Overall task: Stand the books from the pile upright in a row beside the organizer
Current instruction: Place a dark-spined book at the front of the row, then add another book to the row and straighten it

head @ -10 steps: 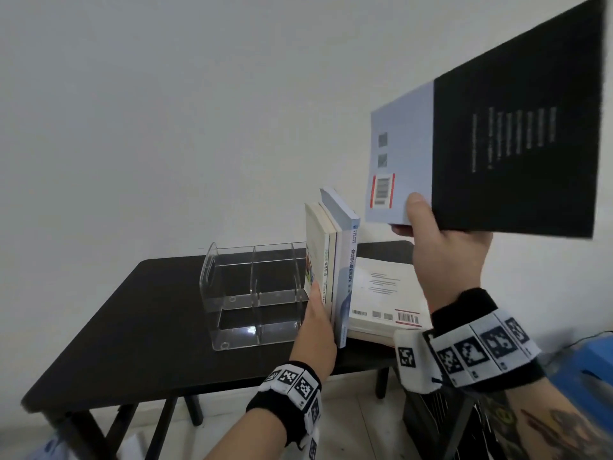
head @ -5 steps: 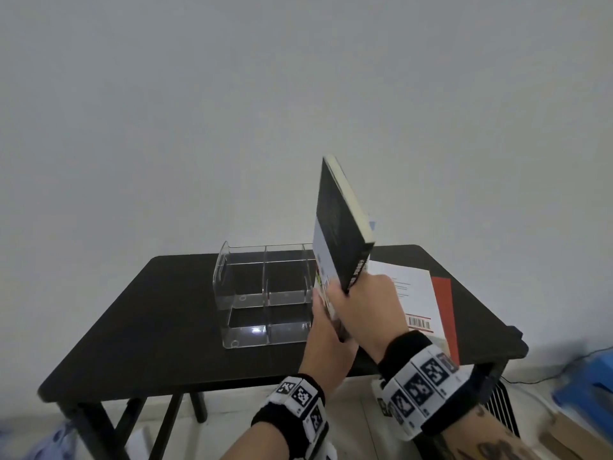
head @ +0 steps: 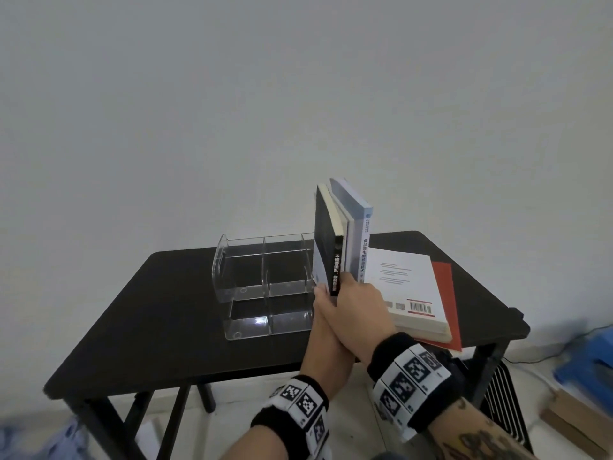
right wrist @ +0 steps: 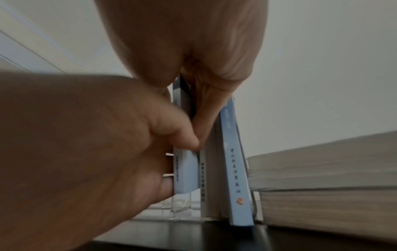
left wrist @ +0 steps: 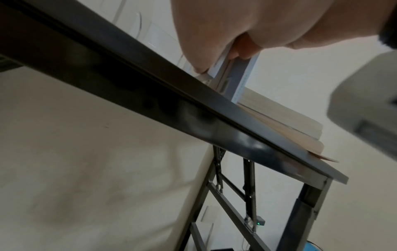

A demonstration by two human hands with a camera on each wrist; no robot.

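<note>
- The black-covered book (head: pixel 326 242) stands on end at the left of the upright row, between the clear acrylic organizer (head: pixel 262 283) and the blue-spined book (head: pixel 360 240); its base looks raised off the tabletop, though the hands hide much of it.
- The right hand (head: pixel 360 313) pinches the black-covered book at its lower spine, thumb on one side and fingers (right wrist: pixel 204 118) curled on the other.
- The left hand (head: pixel 326 330) lies under and against the right one, its fingers wrapped round the low end of the same book on the organizer side.
- A pale-spined book (right wrist: pixel 209 178) stands between the black one and the blue one, which leans slightly.
- Just right of the row, the remaining pile lies flat: a white-covered book (head: pixel 406 283) with a barcode, on top of a red-covered book (head: pixel 446 293).
- All of it sits on a black table (head: pixel 172 313) against a plain white wall (head: pixel 232 111).
- A blue stool (head: pixel 590 363) and cardboard boxes (head: pixel 577 423) are on the floor at the far right.
</note>
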